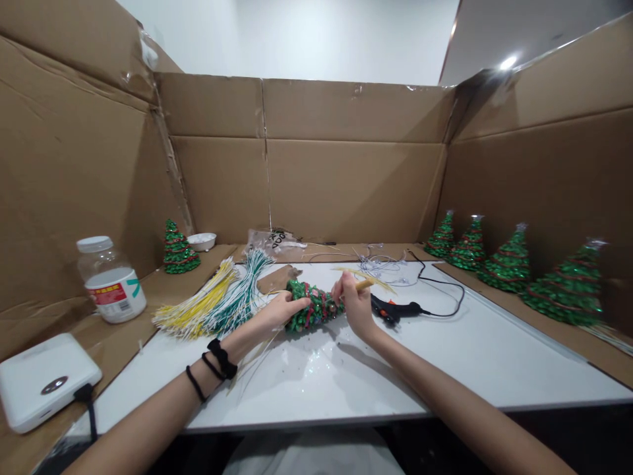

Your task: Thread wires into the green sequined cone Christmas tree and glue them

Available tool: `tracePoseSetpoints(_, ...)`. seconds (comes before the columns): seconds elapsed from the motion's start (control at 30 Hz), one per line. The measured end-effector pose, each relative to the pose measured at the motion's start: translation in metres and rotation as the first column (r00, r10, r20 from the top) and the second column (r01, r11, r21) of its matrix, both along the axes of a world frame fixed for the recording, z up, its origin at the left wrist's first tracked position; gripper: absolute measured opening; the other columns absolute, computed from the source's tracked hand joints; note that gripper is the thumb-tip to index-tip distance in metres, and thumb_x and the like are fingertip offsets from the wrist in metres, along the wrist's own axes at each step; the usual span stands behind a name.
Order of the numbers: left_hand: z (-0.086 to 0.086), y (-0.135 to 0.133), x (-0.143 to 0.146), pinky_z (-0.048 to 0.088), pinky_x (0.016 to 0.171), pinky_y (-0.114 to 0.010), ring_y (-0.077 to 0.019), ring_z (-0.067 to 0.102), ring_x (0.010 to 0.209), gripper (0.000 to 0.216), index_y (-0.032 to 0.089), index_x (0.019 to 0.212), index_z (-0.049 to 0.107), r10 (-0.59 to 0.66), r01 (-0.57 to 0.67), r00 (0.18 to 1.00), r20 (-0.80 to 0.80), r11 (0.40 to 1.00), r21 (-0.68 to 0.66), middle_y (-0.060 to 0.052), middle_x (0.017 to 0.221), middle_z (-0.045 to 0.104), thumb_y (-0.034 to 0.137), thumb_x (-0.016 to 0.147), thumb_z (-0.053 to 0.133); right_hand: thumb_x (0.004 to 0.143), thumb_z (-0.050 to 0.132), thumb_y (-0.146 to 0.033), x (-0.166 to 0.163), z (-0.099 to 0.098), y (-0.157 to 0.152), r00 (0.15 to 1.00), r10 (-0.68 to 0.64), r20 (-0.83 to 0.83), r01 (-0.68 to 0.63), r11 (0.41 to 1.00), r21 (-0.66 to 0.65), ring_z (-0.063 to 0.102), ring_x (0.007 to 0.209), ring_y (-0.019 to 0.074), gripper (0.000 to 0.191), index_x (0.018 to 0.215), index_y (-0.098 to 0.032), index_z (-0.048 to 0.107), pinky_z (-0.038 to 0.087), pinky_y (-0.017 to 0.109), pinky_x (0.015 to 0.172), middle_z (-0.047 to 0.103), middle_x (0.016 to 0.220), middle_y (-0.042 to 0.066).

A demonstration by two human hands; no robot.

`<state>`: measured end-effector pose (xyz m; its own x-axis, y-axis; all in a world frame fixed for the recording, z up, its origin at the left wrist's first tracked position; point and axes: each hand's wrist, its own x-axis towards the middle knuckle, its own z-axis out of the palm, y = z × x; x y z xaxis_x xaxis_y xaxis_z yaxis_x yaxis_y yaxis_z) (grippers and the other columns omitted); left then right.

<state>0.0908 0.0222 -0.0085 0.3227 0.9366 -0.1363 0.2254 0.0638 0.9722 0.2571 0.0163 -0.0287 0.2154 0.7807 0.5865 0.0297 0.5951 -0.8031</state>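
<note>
Green tree (314, 318), glittery, red-banded; lying sideways; left hand (281, 309) grasps it

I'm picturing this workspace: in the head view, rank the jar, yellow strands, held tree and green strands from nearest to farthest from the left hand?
From the left hand:
1. Held tree: touching its fingers.
2. Green strands: just to its left.
3. Yellow strands: left of the green ones.
4. Jar: far left.
</note>
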Motion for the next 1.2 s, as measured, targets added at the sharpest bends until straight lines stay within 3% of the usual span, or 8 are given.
tracePoseSetpoints(0.33, -0.0002, -0.0038, 0.0036, 0.046, 0.06, -0.024, -0.0163, 0.063, 0.067, 0.027, 0.012, 0.085, 0.066, 0.006, 0.003, 0.993, 0.115, 0.997, -0.078, -0.005, 0.077, 0.071, 0.034, 0.069, 0.066, 0.089, 0.038, -0.051, 0.001, -0.0005, 0.001, 1.0, -0.005, 0.027, 0.005, 1.0, 0.022, 0.043, 0.045, 0.0108, 0.055, 0.044, -0.02, 0.043, 0.035, 0.024, 0.048, 0.04, 0.04, -0.002)
tracePoseSetpoints(0.73, -0.007, 0.0004, 0.0042, 0.048, 0.067, -0.025, -0.0186, 0.065, 0.077, 0.031, 0.014, 0.094, 0.067, -0.013, 0.028, 0.978, 0.207, 0.997, -0.069, -0.006, 0.085, 0.072, 0.03, 0.067, 0.067, 0.089, 0.038, -0.051, 0.0002, -0.0008, 0.0003, 0.999, 0.005, 0.048, -0.006, 1.0, 0.022, 0.042, 0.045, 0.0107, 0.055, 0.044, -0.02, 0.044, 0.034, 0.024, 0.047, 0.039, 0.041, -0.002)
tracePoseSetpoints(0.93, -0.0055, -0.0015, 0.0071, 0.047, 0.062, -0.024, -0.0172, 0.064, 0.069, 0.029, 0.012, 0.089, 0.067, 0.024, -0.011, 0.982, 0.188, 0.998, -0.069, -0.006, 0.076, 0.071, 0.03, 0.066, 0.067, 0.088, 0.039, -0.053, 0.0003, -0.0041, 0.004, 1.0, 0.014, 0.022, -0.014, 1.0, 0.022, 0.041, 0.044, 0.0109, 0.056, 0.043, -0.02, 0.043, 0.035, 0.025, 0.048, 0.039, 0.041, -0.002)
tracePoseSetpoints(1.2, -0.0018, -0.0038, 0.0078, 0.047, 0.062, -0.023, -0.0161, 0.064, 0.068, 0.026, 0.013, 0.089, 0.067, 0.032, -0.018, 0.985, 0.172, 0.996, -0.084, -0.005, 0.078, 0.071, 0.029, 0.068, 0.064, 0.088, 0.037, -0.055, 0.0, -0.0054, 0.0053, 1.0, 0.01, 0.029, -0.011, 1.0, 0.018, 0.041, 0.043, 0.0108, 0.057, 0.044, -0.02, 0.043, 0.036, 0.025, 0.048, 0.038, 0.04, -0.002)
